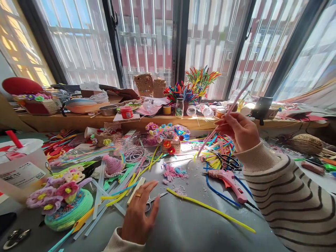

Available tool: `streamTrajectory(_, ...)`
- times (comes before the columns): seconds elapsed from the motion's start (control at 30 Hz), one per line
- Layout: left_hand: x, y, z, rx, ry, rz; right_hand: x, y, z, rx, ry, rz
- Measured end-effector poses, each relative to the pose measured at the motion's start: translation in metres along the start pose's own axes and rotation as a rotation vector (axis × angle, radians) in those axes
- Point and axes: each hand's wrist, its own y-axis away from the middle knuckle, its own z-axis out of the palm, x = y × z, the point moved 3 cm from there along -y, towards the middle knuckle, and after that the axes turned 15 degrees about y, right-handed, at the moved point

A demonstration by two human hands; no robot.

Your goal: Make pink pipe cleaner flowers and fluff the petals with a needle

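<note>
My right hand (237, 131) is raised above the table at the right, its fingers pinched around a long pale pink pipe cleaner (238, 97). The pipe cleaner slants, with one end up toward the window and the other down near the tabletop. Low at the front, my left hand (140, 211) has its fingers spread over small silver scissors (163, 194); the handles are partly hidden by it. A pale ruler (135, 190) lies by its fingertips. A yellow pipe cleaner (210, 207) stretches across the table between my hands. Pink and blue fluffy clippings (174, 173) lie beyond.
A pink glue gun (228, 182) and black-handled scissors (227, 160) lie at right. Left are a drink cup (22, 171), a green pincushion-like piece with flowers (69, 210) and clear glue sticks (98, 196). A cluttered wooden sill (147, 122) runs behind, below the windows.
</note>
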Motion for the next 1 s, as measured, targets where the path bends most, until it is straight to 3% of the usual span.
streamTrajectory(0.1,0.021,-0.008,0.011,0.011,0.255,-0.027,-0.012,0.037,0.04,-0.324,-0.19,0.17)
streamTrajectory(0.17,0.032,-0.014,0.021,0.065,0.48,-0.141,-0.013,0.061,0.064,-0.522,-0.263,0.239)
streamTrajectory(0.3,0.037,-0.02,0.04,0.085,0.857,-0.404,-0.003,0.08,0.088,-0.692,-0.253,0.259)
streamTrajectory(0.37,0.031,-0.02,0.042,0.129,0.998,-0.537,0.01,0.071,0.088,-0.749,-0.126,0.213)
streamTrajectory(0.43,0.025,-0.019,0.039,0.214,1.072,-0.598,0.033,0.053,0.081,-0.793,0.147,0.23)
streamTrajectory(0.53,0.022,-0.018,0.035,0.304,1.072,-0.599,0.078,0.02,0.061,-0.764,0.903,0.169)
streamTrajectory(0.57,0.022,-0.017,0.034,0.319,1.062,-0.589,0.092,0.011,0.055,-0.745,1.018,0.164)
streamTrajectory(0.73,0.023,-0.016,0.035,0.339,1.04,-0.555,0.137,-0.002,0.042,-0.766,1.332,0.146)
streamTrajectory(1.0,0.02,-0.017,0.036,0.341,1.07,-0.612,0.15,0.005,0.044,-0.89,1.666,0.081)
